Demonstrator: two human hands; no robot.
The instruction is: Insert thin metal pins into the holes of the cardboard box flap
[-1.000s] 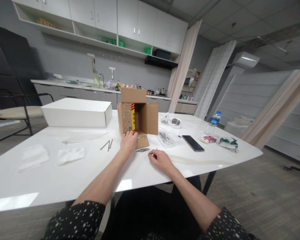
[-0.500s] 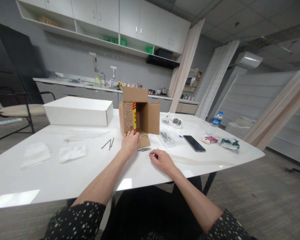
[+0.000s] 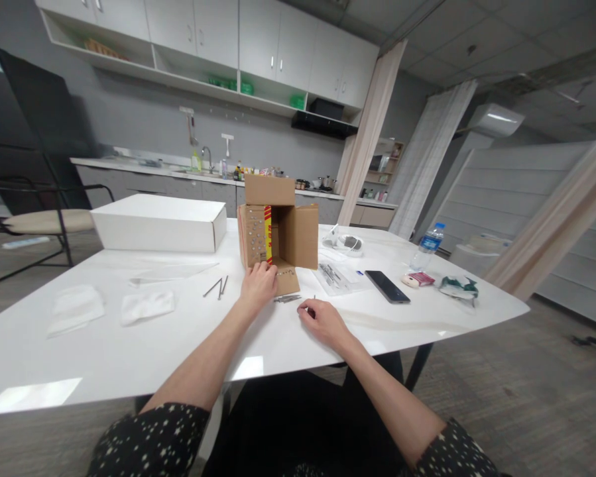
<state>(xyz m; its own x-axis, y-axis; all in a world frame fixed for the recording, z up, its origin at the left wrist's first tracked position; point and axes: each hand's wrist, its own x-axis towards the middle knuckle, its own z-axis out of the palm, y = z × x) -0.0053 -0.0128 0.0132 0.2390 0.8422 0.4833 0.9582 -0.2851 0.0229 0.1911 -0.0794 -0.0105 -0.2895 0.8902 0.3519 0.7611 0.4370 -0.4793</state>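
Observation:
My left hand (image 3: 258, 288) is closed at the lower edge of the open cardboard box (image 3: 305, 235), its fingers bent against the left flap and beside the bottom flap. Small metal heads dot the left flap in rows, and a few metal bits lie across the bottom flap. On the tabletop rests my right hand (image 3: 326, 321), fingers curled in a pinch; a thin tip like a nail's pokes up above them. Between the hands, in front of the box, lies a small pile of nails (image 3: 288, 299). Longer nails (image 3: 221, 287) lie left of my left hand.
Behind on the left stands a white box (image 3: 161, 223). White cloths (image 3: 148, 307) lie at the left. To the right are a clear bag of metal pieces (image 3: 333, 278), a phone (image 3: 387, 287), a water bottle (image 3: 429, 246), a red packet (image 3: 421, 279) and a green-and-white packet (image 3: 457, 288).
The view has shifted slightly. Both hands keep nearly the same place and pose, and the box and nails stay where they were.

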